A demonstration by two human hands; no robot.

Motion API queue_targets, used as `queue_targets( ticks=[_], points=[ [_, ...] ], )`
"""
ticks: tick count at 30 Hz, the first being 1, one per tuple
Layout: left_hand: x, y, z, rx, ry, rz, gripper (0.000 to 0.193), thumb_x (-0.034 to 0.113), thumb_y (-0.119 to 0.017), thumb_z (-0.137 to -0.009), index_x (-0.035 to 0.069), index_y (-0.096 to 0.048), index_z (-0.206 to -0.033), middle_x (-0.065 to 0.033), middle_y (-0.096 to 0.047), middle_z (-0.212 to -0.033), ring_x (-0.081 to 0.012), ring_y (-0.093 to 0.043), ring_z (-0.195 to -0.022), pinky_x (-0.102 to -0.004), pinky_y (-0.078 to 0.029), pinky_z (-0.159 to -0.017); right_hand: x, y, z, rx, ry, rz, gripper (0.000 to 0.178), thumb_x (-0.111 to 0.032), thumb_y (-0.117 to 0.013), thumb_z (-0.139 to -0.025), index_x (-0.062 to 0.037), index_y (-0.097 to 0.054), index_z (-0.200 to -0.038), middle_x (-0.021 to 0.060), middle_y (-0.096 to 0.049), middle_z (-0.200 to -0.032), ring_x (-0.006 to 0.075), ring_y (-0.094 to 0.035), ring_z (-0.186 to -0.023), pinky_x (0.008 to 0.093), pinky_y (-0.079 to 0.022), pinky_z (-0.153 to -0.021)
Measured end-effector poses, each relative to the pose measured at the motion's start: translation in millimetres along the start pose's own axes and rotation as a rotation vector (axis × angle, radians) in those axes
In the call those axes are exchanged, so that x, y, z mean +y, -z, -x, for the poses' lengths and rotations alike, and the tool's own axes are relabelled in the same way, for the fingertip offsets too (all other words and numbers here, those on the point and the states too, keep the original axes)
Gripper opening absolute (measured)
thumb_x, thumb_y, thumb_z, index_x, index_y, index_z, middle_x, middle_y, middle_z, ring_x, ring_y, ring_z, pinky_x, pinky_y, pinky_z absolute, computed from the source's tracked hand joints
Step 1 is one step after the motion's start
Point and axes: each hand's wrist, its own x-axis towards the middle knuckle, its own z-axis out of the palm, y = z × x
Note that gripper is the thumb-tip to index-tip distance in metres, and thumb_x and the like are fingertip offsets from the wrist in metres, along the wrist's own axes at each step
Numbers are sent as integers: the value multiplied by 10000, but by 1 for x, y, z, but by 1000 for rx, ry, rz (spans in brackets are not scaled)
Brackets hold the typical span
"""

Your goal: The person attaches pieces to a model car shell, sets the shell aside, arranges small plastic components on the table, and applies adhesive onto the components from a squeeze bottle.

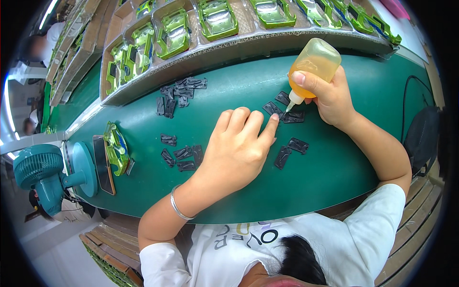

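My right hand (330,98) is closed around a clear squeeze bottle (318,57) of amber liquid. The bottle is tipped nozzle-down, with its narrow tip at a small cluster of flat black plastic parts (293,116). My left hand (241,148) is palm-down over the table, its fingers apart and the index fingertip on one of these parts beside the nozzle. The thumb is mostly hidden beneath the hand. Two more black parts (282,157) lie just below the cluster, to the right of my left hand.
A cardboard tray (239,48) of green-framed pieces spans the green table's far side. Black parts lie in a far pile (184,88) and a nearer group (183,152). A green frame (116,148), a phone (103,165) and a teal fan (40,167) are at left; a black bag (423,136) at right.
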Motion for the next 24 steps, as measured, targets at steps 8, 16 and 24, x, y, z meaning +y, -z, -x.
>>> queue_targets(
  ticks=[8,16,24],
  points=[
    [0,-1,0,11,-4,0,357,98,-651,-674,58,-593,-1024,-63,-451,-773,-241,-450,-793,-351,-368,-706,0,0,0,2,-6,-4,214,-202,-619,-794,7,-575,-809,36,-565,-707,89,-536,-623,228,-437,-541],
    [-1,0,-1,12,-6,1,356,97,-653,-670,62,-596,-1020,-56,-449,-766,-233,-448,-781,-346,-367,-694,0,0,0,10,3,-13,213,-195,-619,-794,13,-575,-807,38,-566,-714,90,-536,-635,235,-452,-555],
    [-1,0,-1,6,-1,-3,352,97,-652,-672,64,-596,-1018,-56,-452,-768,-234,-449,-787,-348,-369,-703,2,0,0,21,15,-1,215,-199,-614,-793,12,-578,-809,39,-573,-727,82,-531,-634,228,-443,-541]
  ],
)
